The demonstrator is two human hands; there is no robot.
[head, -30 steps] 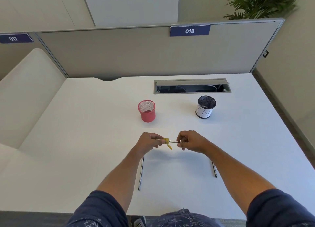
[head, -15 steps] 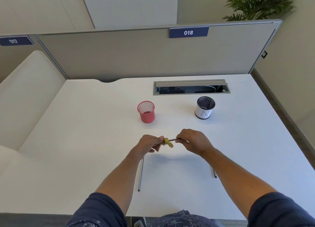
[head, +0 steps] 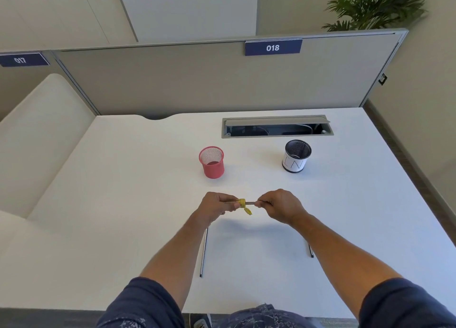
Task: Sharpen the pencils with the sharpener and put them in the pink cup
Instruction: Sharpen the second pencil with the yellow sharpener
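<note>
Above the middle of the white desk (head: 123, 204), my left hand (head: 214, 208) pinches a small yellow sharpener (head: 243, 203). A thin grey pencil (head: 250, 202) runs level into it from the right, gripped by my right hand (head: 278, 205). A yellow curl hangs below the sharpener. Two more pencils lie on the desk: one (head: 203, 252) under my left wrist, another (head: 311, 251) mostly hidden by my right forearm. The pink mesh cup (head: 212, 162) stands upright behind my hands; I see no pencil in it.
A black mesh cup with a white paper label (head: 296, 156) stands at the back right. Behind both cups is an open grey cable tray (head: 276, 128) set in the desk. A grey partition (head: 197, 81) closes the desk's far edge.
The yellow curl has swung back to hanging under the sharpener after pointing right. Both hands stay in the same spot, holding the sharpener and pencil.
</note>
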